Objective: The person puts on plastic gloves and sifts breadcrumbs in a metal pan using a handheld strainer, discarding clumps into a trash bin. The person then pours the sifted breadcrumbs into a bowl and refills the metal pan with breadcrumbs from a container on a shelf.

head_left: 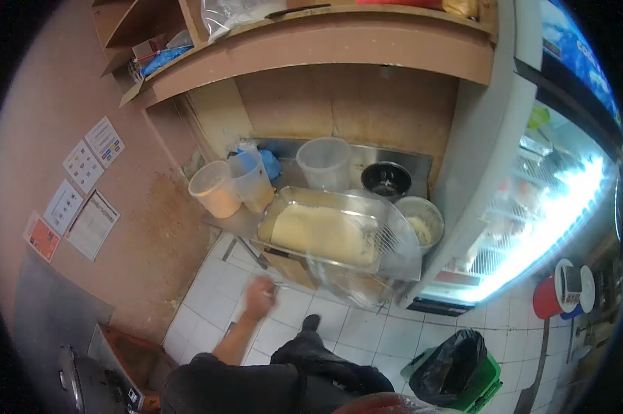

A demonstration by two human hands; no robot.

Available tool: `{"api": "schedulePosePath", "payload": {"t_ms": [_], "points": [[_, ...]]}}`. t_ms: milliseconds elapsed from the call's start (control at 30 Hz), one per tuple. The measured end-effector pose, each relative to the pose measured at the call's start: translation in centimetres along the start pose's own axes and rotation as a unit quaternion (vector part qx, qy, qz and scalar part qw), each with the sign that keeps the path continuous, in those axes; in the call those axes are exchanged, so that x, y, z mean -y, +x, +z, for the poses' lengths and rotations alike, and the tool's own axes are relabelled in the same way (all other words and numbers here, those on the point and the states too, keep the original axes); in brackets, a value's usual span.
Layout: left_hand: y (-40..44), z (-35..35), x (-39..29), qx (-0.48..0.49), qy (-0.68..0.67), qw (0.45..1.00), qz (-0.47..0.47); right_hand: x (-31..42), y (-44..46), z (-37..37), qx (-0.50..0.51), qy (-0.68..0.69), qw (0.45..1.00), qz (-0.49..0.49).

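My left hand [261, 297] hangs over the floor in front of the counter, slightly blurred, with its fingers curled in. Whether it holds anything is hidden. At the bottom edge a reddish, blurred shape [387, 404] may be part of my right arm or hand; its fingers do not show. Beyond my left hand, a clear rectangular tub [267, 231] holds a pale, cream-coloured mass [318, 231]. A clear lid or plastic sheet [402, 241] lies over the tub's right end and hangs past the counter edge.
Behind the tub stand a container of orange contents [215, 190], a clear jug [251, 181], a translucent bucket [324, 164], a black bowl [386, 181] and another bowl [422, 222]. A lit fridge [511, 214] is right, a lined green bin [487, 386] below, a shelf [325, 52] overhead.
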State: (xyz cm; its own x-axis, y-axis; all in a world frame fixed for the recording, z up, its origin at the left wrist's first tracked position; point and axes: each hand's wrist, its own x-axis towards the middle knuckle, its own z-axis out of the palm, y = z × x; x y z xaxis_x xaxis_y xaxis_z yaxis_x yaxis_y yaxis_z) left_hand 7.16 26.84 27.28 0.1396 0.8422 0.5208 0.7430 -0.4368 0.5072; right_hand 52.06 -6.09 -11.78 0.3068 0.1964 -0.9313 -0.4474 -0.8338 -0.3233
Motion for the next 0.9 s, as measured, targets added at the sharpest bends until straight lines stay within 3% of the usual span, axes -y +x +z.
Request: {"api": "schedulePosePath", "payload": {"t_ms": [33,67,100,133,200,267,333,367,400,467,500,567,667,700,733,767,800,833,867,900], "points": [[4.1,-4.3,0.2,-0.106,-0.061,0.991,-0.051,2.1,0.0,1.5,0.005,-0.011,1.000,-0.015],[8.0,-7.8,0.1,-0.294,0.079,0.950,0.063,4.1,-0.1,3.1,0.011,-0.022,0.999,-0.029],[11.5,-11.5,1.0,-0.356,0.141,0.921,0.079,6.2,-0.4,4.8,0.018,-0.034,0.998,-0.046],[14.6,-14.9,1.4,-0.383,0.165,0.907,0.054,8.2,-0.9,6.6,0.021,-0.044,0.997,-0.062],[21.2,-20.6,3.4,-0.436,0.070,0.897,-0.013,11.7,-2.1,10.0,0.028,-0.059,0.994,-0.093],[27.8,-25.9,6.5,-0.445,0.100,0.889,-0.042,14.5,-3.3,13.3,0.028,-0.061,0.991,-0.113],[35.0,-30.3,9.7,-0.483,0.222,0.845,-0.058,16.3,-4.5,16.1,0.027,-0.068,0.989,-0.126],[38.6,-32.3,10.8,-0.508,0.268,0.818,-0.020,16.9,-5.0,17.3,0.025,-0.067,0.989,-0.129],[41.8,-34.2,11.3,-0.485,0.241,0.840,-0.010,17.2,-5.6,18.5,0.023,-0.068,0.988,-0.135],[49.9,-37.4,15.0,-0.465,0.312,0.828,0.013,17.4,-6.6,20.5,0.020,-0.065,0.988,-0.139],[53.4,-38.2,14.4,-0.431,0.336,0.837,-0.037,17.2,-7.0,21.2,0.017,-0.061,0.988,-0.141],[62.1,-39.7,17.4,-0.357,0.391,0.848,0.011,16.5,-7.7,22.2,0.015,-0.046,0.986,-0.157],[66.3,-39.3,14.3,-0.251,0.395,0.883,-0.040,15.6,-8.3,23.3,0.090,0.095,0.945,-0.300],[65.8,-38.8,13.5,-0.256,0.392,0.883,0.001,18.1,-8.7,23.6,-0.014,-0.161,0.973,-0.162],[66.1,-38.0,12.8,-0.262,0.388,0.883,0.044,18.1,-8.7,25.3,0.027,-0.030,0.978,-0.205],[67.3,-37.9,13.6,-0.258,0.402,0.876,0.067,20.7,-15.2,27.2,-0.009,-0.078,0.980,-0.182],[68.8,-38.2,15.7,-0.249,0.413,0.871,0.091,19.7,-10.4,26.1,-0.057,-0.211,0.936,-0.276],[71.3,-39.2,19.3,-0.222,0.423,0.870,0.126,19.5,-10.6,26.6,-0.156,-0.355,0.845,-0.368],[74.0,-39.7,22.4,-0.195,0.431,0.866,0.163,18.9,-9.8,26.4,-0.209,-0.441,0.711,-0.507],[72.1,-39.3,21.3,-0.271,0.425,0.847,0.169,22.7,-19.0,28.2,-0.153,-0.301,0.845,-0.415]]}}
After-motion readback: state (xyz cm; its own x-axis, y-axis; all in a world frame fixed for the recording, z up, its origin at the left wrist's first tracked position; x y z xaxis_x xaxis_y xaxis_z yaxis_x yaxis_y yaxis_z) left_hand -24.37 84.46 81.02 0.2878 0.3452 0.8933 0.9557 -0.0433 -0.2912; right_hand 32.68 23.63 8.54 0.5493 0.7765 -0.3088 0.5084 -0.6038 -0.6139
